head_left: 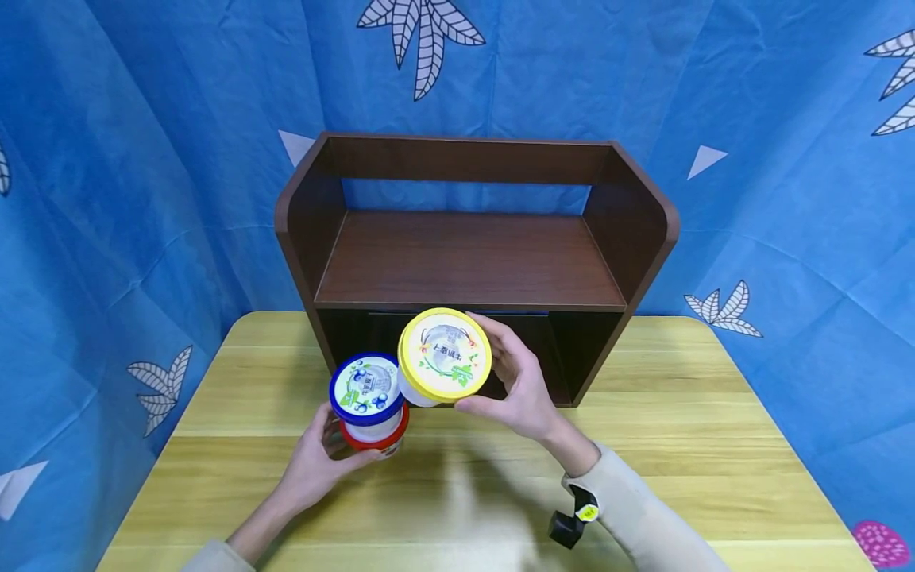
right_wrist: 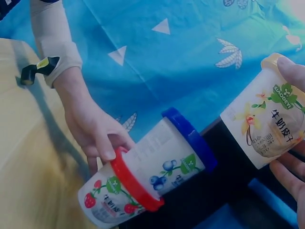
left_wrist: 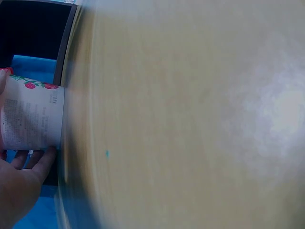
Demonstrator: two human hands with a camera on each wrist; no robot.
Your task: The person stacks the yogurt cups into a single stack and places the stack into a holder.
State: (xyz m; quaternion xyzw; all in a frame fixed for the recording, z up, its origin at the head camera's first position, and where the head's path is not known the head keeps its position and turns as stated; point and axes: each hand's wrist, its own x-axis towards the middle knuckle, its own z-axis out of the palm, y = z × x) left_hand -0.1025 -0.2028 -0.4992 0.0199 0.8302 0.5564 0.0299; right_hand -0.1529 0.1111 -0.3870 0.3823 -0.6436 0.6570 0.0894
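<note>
My left hand (head_left: 310, 469) grips a white paper tub with a red lid (head_left: 379, 443), printed with strawberries in the right wrist view. Stacked on that lid is a blueberry-printed tub with a blue lid (head_left: 367, 389). Whether the red-lidded tub touches the table cannot be told. My right hand (head_left: 520, 395) holds a third tub, yellow-lidded (head_left: 445, 354), with its thumb and fingers on opposite sides. It is beside and slightly above the blue lid, and a flower decorates its side (right_wrist: 262, 117). In the left wrist view, only the strawberry tub (left_wrist: 33, 114) shows clearly.
Behind the hands stands a dark brown two-level wooden shelf (head_left: 472, 258) with raised sides. It rests on a light wooden table (head_left: 665, 421). A blue patterned cloth (head_left: 179, 119) hangs behind and around the table. A small black device (head_left: 567, 527) is strapped to my right wrist.
</note>
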